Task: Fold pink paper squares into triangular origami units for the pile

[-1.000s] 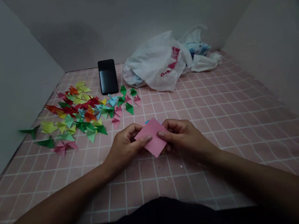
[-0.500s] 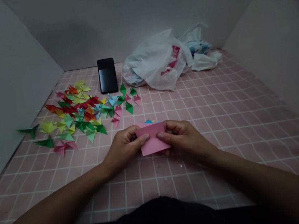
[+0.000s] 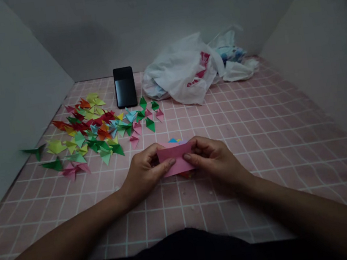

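Both my hands hold a folded pink paper (image 3: 176,158) just above the mat, pinching its left and right ends between thumbs and fingers. My left hand (image 3: 144,172) grips one end, and my right hand (image 3: 215,158) grips the other. A bit of blue paper (image 3: 173,140) shows behind its top edge, and a red-orange edge (image 3: 187,174) shows below it. The rest of those papers is hidden. To the left of my left hand lies a scattered heap of folded origami pieces (image 3: 97,131) in many colours, not touching either hand.
A black smartphone (image 3: 125,87) stands upright at the back. To its right lie a white plastic bag (image 3: 181,71) with red print and a crumpled white tissue (image 3: 238,70). White walls (image 3: 4,84) flank the pink grid mat (image 3: 258,144).
The pink paper has turned from a diamond into a flatter, narrower horizontal shape. Blue and red-orange edges now show around it, and my hands have drawn slightly closer together.
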Tool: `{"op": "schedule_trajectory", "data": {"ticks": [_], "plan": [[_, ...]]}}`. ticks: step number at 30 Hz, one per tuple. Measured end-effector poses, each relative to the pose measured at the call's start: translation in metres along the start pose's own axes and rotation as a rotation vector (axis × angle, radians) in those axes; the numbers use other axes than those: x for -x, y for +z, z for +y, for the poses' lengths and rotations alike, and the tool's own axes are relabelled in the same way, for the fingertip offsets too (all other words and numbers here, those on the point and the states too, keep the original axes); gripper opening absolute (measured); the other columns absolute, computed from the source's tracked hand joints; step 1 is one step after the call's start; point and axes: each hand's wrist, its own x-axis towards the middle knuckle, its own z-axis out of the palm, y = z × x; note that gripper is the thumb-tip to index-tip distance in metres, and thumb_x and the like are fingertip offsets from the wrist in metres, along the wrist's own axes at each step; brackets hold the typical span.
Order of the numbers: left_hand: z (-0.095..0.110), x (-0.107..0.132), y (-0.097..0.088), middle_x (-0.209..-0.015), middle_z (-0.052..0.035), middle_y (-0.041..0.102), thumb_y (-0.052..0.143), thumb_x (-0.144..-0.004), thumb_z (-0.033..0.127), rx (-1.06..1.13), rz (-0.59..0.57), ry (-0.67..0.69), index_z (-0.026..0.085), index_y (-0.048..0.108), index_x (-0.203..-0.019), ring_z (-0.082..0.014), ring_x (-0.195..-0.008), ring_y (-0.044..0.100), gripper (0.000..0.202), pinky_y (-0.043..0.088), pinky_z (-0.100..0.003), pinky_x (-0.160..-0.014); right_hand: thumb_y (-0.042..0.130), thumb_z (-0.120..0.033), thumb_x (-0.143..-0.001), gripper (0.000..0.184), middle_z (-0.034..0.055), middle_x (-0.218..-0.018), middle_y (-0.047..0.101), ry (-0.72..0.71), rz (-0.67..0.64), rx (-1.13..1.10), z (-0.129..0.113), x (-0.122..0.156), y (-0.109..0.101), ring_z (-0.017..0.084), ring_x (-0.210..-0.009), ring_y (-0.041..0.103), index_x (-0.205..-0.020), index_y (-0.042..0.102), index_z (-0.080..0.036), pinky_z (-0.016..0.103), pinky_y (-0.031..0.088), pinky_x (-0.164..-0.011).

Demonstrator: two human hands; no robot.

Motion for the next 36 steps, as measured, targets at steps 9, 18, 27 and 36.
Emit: {"op": "schedule_trajectory", "data": {"ticks": [9,18,27,36], "plan": [[-0.006,-0.001,-0.005,-0.081,-0.0026,0.068,0.060,-0.082,-0.002,-0.152,0.066,0.537,0.017,0.065,-0.081,-0.0139,-0.079,0.064,0.020,0.050,-0.025,-0.072,0.062,-0.010,-0.088,0.012,-0.0002,-0.082,0.068,-0.489,0.107,0.319,0.005,0.002,-0.002,0.013,-0.076,0.065,-0.085,0.060,-0.021,0.026,0.050,-0.065],[-0.004,-0.002,-0.006,-0.081,-0.0027,0.068,0.059,-0.084,-0.002,-0.216,0.095,0.591,0.018,0.064,-0.082,-0.0140,-0.079,0.066,0.021,0.052,-0.026,-0.072,0.063,-0.013,-0.088,0.008,0.0003,-0.084,0.068,-0.491,0.123,0.338,0.008,0.001,-0.003,0.013,-0.072,0.063,-0.090,0.062,-0.021,0.026,0.051,-0.064],[0.001,0.002,-0.004,-0.067,0.0022,0.066,0.070,-0.086,0.017,-0.284,0.143,0.371,0.017,0.069,-0.084,-0.0086,-0.056,0.055,0.003,0.044,-0.019,-0.053,0.065,-0.020,-0.091,0.010,-0.0017,-0.070,0.064,-0.410,0.074,0.448,-0.005,0.005,-0.004,0.011,-0.062,0.057,-0.081,0.066,-0.018,0.024,0.043,-0.057],[0.004,0.000,0.000,-0.072,0.0006,0.067,0.069,-0.085,0.028,0.131,-0.009,-0.069,0.015,0.066,-0.087,-0.0095,-0.063,0.059,0.014,0.046,-0.018,-0.057,0.068,-0.042,-0.087,0.024,0.0005,-0.065,0.064,0.010,0.008,0.054,0.007,-0.002,-0.004,0.013,-0.057,0.058,-0.081,0.066,-0.019,0.023,0.046,-0.051]]}}
